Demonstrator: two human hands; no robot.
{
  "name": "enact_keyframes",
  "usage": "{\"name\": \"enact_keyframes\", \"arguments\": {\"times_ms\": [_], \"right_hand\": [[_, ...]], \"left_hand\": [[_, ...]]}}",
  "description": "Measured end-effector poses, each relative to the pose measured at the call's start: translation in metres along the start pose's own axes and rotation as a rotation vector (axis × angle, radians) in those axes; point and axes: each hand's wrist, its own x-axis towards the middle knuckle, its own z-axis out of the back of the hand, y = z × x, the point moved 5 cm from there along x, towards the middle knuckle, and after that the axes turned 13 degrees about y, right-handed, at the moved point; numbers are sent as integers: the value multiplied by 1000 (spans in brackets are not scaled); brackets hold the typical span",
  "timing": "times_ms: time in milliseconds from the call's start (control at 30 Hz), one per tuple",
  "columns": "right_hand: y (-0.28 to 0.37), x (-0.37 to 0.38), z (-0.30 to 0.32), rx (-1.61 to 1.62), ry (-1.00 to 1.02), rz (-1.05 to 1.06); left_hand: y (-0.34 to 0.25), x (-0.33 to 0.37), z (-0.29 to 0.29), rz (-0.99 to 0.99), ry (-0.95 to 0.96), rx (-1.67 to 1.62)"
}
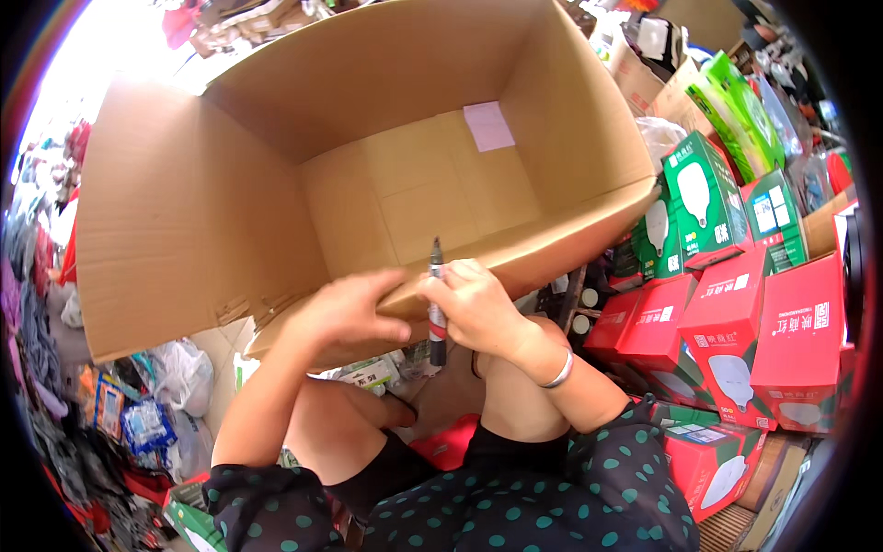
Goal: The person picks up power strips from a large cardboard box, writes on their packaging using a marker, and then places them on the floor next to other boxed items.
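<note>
A large open cardboard box (184, 230) lies tilted in front of my knees, its inside facing me. My left hand (351, 308) straddles the near rim, fingers on the inner side and thumb on the outer side. Close beside it, my right hand (474, 304) grips a marker pen (437, 317) at the same rim. The pen stands nearly upright, its narrow dark end pointing up and its black end down. A pale pink paper (488, 126) is on the inner bottom of the box.
Red and green light bulb boxes (727, 304) are stacked close on my right. Behind them lies a bright green package (736, 110). On the left are plastic bags (179, 377), small blue packets (147, 437) and heaped cloth (41, 322). A loose box flap (138, 294) juts left.
</note>
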Motion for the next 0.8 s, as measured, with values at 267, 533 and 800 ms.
{"name": "enact_keyframes", "arguments": {"times_ms": [267, 533, 800], "right_hand": [[-75, -9, 62, -322, -114, -215], [-117, -21, 111, -366, -155, -352], [-1, -11, 22, -53, 62, 10]], "left_hand": [[27, 14, 67, 235, -317, 293], [133, -54, 136, 485, -467, 533], [93, -43, 106, 39, -588, -228]]}}
